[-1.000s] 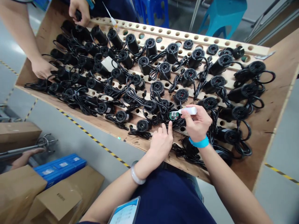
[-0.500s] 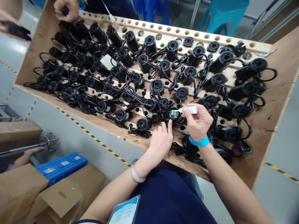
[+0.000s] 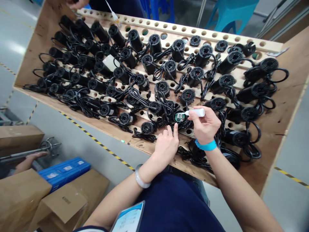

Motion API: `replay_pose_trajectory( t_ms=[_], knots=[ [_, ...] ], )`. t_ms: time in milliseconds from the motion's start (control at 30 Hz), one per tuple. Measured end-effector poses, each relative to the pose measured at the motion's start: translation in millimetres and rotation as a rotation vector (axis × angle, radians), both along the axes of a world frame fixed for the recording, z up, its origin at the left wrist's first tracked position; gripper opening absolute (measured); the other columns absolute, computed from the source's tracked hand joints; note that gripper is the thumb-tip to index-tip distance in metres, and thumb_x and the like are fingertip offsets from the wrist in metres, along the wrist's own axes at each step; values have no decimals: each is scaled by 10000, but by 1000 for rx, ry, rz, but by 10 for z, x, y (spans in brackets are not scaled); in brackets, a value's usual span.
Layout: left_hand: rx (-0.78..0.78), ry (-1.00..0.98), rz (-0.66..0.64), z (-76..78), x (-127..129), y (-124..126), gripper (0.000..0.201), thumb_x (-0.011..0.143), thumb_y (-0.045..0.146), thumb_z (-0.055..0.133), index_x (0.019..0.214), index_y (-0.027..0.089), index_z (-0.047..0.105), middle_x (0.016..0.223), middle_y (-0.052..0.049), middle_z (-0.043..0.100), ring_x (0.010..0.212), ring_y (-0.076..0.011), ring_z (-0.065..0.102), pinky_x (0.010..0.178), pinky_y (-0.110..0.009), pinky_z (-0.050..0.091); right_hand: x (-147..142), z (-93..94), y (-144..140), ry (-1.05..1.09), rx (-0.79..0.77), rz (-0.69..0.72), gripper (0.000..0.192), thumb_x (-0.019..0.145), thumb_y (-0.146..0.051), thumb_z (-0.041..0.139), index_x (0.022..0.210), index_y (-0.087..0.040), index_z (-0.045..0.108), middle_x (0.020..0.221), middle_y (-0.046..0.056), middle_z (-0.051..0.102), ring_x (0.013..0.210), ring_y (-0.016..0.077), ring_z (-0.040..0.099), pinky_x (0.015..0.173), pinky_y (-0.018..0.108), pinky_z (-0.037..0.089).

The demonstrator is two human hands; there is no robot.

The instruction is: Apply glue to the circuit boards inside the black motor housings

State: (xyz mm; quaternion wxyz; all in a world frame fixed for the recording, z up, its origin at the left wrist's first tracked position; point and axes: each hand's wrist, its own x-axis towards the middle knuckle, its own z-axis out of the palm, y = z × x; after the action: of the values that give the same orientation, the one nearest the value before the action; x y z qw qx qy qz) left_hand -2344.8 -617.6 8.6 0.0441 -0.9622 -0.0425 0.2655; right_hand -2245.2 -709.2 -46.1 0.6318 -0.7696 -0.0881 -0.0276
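Observation:
My right hand [image 3: 206,125], wearing a blue wristband, is closed round a small white squeeze bottle [image 3: 198,112]. Its narrow nozzle points left, over a green circuit board [image 3: 179,116] inside an uncapped round black housing; whether the tip touches the board is too small to tell. My left hand [image 3: 167,143] lies just below that housing, index finger stretched out to its lower rim, the other fingers partly bent and nothing visible in them. Black cylindrical units with slotted round tops, like this unit [image 3: 188,96], stand around with coiled black cables.
A wooden tray [image 3: 287,106] with holed strips holds the rows of units. A white block [image 3: 111,62] lies among them. Another bottle [image 3: 114,15] stands at the far edge, near a co-worker's hand [image 3: 77,4]. Cardboard boxes [image 3: 65,203] and a blue crate [image 3: 64,172] are lower left.
The co-worker's hands at the upper left, which held black parts, have mostly gone out of view. My hands and the squeeze bottle have barely moved.

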Motion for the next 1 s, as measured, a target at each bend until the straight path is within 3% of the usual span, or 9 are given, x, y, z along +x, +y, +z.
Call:
replay_pose_trajectory(
  t_ms=[367,1000],
  knots=[
    [4,-1,-4,7,7,2,552,913,78,327,1458,38,245,1327,-260,500,929,-224,605,706,-328,537,23,23,-16,-1,13,-32,199,798,-378,662,926,-228,633,820,7,645,651,155,652,552,295,554],
    [14,-4,-19,0,11,8,544,921,86,321,1456,33,246,1322,-262,502,930,-233,610,705,-334,537,-16,44,-36,64,5,68,171,791,-346,669,908,-224,641,796,8,650,608,146,629,533,291,537]
  ],
)
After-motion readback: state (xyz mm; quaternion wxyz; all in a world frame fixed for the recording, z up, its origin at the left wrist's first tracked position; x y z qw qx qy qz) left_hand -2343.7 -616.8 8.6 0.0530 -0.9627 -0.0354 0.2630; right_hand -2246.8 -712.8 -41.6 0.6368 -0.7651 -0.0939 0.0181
